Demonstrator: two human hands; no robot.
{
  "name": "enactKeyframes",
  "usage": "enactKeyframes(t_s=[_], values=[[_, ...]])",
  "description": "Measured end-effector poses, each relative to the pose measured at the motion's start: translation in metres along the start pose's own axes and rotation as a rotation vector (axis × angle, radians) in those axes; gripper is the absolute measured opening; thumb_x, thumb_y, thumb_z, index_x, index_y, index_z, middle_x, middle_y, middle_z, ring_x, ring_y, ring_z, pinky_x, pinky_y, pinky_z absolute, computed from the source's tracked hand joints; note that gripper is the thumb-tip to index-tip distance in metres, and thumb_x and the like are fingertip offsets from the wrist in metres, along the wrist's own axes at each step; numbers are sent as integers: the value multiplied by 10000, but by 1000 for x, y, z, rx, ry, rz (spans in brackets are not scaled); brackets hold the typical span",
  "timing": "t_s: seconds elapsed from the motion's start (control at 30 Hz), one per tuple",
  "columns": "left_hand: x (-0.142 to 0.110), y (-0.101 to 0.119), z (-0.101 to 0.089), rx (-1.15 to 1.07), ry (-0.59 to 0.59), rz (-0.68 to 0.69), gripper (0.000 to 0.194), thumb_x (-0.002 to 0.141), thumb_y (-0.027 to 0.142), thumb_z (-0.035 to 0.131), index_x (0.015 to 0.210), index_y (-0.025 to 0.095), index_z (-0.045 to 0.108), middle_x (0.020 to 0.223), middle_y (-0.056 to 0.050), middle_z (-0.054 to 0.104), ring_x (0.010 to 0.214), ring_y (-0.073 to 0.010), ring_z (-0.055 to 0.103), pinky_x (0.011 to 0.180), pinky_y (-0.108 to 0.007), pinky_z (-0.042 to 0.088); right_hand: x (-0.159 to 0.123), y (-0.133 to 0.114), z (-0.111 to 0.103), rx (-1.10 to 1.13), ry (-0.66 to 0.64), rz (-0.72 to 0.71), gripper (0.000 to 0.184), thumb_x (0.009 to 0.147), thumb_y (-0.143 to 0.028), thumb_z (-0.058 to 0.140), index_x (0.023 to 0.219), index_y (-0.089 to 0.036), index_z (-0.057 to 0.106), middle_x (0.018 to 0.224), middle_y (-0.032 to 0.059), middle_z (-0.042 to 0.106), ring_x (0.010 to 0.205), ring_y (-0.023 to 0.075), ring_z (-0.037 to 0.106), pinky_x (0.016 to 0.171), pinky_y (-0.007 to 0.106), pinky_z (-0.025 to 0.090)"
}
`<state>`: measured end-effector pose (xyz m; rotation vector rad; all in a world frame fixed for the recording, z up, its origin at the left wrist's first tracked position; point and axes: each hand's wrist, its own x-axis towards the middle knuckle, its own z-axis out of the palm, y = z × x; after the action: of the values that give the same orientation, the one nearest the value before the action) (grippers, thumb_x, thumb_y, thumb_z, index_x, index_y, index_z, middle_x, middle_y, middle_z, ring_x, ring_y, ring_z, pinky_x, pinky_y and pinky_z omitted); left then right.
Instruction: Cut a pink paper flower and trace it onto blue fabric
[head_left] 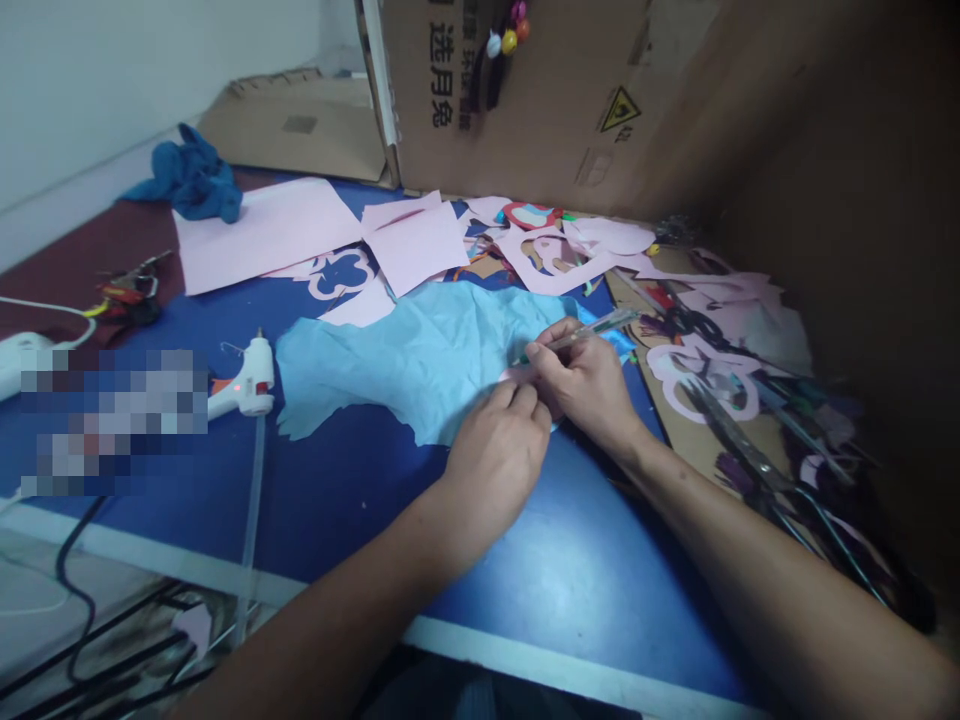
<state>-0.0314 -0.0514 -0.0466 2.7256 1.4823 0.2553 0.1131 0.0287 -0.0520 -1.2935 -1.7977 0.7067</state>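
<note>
My right hand (pixel 592 385) is closed around a clear-barrelled pen (pixel 600 327), its tip pointing down and to the left. Under the tip, a small piece of pink paper (pixel 514 375) lies over a crumpled light blue cloth (pixel 405 345). My left hand (pixel 499 450), fingers curled, presses on the pink piece beside the pen tip. Most of that piece is hidden by my hands. The cloth spreads leftward across the blue tabletop (pixel 352 490).
A white hot glue gun (pixel 251 380) with its red light on stands at left, a glue stick trailing down. Pink sheets (pixel 262 235) lie behind the cloth. Large scissors (pixel 750 455) rest among paper scraps at right. Cardboard (pixel 540 130) walls the back; a blue rag (pixel 191 175) sits back left.
</note>
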Motion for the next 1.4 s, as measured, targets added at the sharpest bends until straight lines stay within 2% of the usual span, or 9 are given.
enactKeyframes(t_s=[0.47,0.8,0.97,1.17,1.4], values=[[0,0,6,-11,27,-13,346,1047,133,467,1312,91,686,1336,-156,705,1383,-279,566,1223,-415,433,0,3,1,-21,-59,-27,249,978,-355,615,792,-222,711,861,71,720,865,247,688,666,343,498],[1,1,5,-3,-1,-15,359,1055,136,449,1320,83,685,1371,-174,691,1401,-280,556,1229,-422,431,0,5,3,-35,-37,-40,237,969,-332,618,768,-223,678,849,62,731,758,220,661,637,345,467],[0,0,3,-12,7,-16,371,1045,115,450,1334,93,681,1401,-181,679,1441,-277,528,1234,-430,432,0,4,2,-42,-22,-27,226,967,-323,615,758,-243,647,745,51,705,780,246,679,627,351,464],[-1,0,5,-25,34,-14,340,1039,119,461,1276,100,704,1359,-171,696,1407,-283,550,1223,-427,443,0,3,1,-48,-10,-28,234,963,-329,618,750,-238,649,773,55,718,781,244,681,618,345,462],[-1,0,4,-30,37,-14,344,1036,113,463,1283,85,701,1374,-169,690,1414,-283,547,1250,-407,410,-1,2,1,-42,18,-16,253,953,-322,619,713,-238,623,762,47,707,649,203,618,593,341,444]])
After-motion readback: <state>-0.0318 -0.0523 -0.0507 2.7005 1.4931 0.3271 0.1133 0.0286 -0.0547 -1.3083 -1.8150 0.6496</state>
